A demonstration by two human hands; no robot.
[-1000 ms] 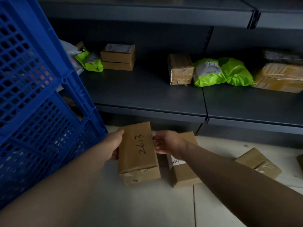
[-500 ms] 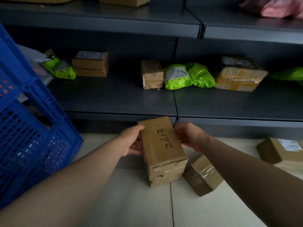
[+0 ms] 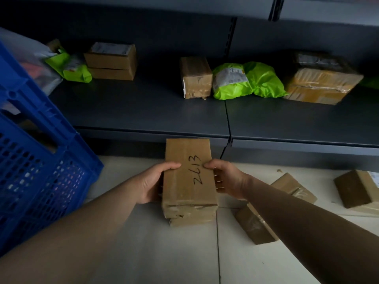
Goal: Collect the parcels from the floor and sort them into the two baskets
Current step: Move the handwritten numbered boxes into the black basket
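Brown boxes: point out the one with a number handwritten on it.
The box gripped between the left hand and right hand, with 2613 penned on its top. The floor boxes and shelf boxes show only tape or printed labels.

The pale tiled floor [image 3: 164,255] carries a blue basket [image 3: 41,181] at the left and three brown cardboard parcels at the right: a near one [image 3: 256,227], a taped one [image 3: 294,187] just behind it, and a larger one [image 3: 355,189] by the right edge. Behind, the dark grey shelf [image 3: 143,107] holds a small green bag [image 3: 70,67], two stacked boxes [image 3: 111,61], a taped box [image 3: 195,77], a green mailer [image 3: 248,80] touching it, and a large taped carton [image 3: 320,86].
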